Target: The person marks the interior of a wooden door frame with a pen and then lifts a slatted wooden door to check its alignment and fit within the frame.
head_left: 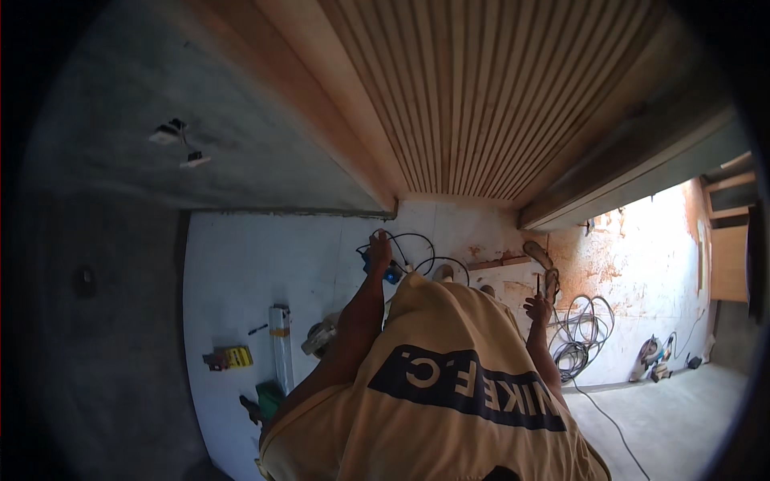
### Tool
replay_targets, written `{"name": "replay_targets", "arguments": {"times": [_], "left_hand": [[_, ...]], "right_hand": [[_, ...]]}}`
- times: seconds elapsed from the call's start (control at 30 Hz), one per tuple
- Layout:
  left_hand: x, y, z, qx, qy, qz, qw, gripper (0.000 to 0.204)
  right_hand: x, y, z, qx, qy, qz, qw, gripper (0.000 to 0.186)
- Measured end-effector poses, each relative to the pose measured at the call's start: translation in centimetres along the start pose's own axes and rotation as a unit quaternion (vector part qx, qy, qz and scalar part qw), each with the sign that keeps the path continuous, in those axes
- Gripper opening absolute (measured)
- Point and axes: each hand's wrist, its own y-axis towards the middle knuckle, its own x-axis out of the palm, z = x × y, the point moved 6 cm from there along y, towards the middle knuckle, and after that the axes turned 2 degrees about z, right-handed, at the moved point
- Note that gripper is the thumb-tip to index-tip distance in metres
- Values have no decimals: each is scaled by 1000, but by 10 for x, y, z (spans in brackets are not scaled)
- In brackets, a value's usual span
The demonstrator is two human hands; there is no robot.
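The tan shirt (pixel 449 321), with its dark printed band, lay closest, the body bent forward over the pale floor (pixel 228 289). From its left side the bare left forearm slanted up and inward, the elbow out wide, and the left hand (pixel 381 250) reached down at its end with the wrist nearly straight. Its fingers looked curled, but one could not tell whether they pinched anything. A blue tool (pixel 391 275) sat right at that hand, partly hidden by it, and a black cord (pixel 433 244) looped out to the hand's right.

The right forearm showed from behind the shirt, shorter in view and rising slightly inward. The right hand (pixel 539 309) pinched a slim dark stick (pixel 539 284) that pointed away from the body, while its outer fingers fanned toward the left. Brown footwear (pixel 537 255) lay just beyond this hand, and a coiled cable (pixel 584 337) spread to its right.

Below and left of the left hand lay a grey machine (pixel 319 340); farther left came a long silvery strip (pixel 281 349) and a yellow box (pixel 238 357). A saw (pixel 650 353) stood well to the right of the right hand. Beyond both hands rose a slatted wooden panel (pixel 457 96).
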Motion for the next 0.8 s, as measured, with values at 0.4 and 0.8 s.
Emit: {"name": "replay_targets", "arguments": {"times": [0.4, 0.8], "left_hand": [[-27, -48, -34, -171, -184, 15, 968, 62], [-24, -56, -31, -202, -195, 16, 960, 58]], "right_hand": [[7, -24, -28, -14, -70, -11, 997, 34], [15, -18, -32, -13, -102, -35, 994, 46]]}}
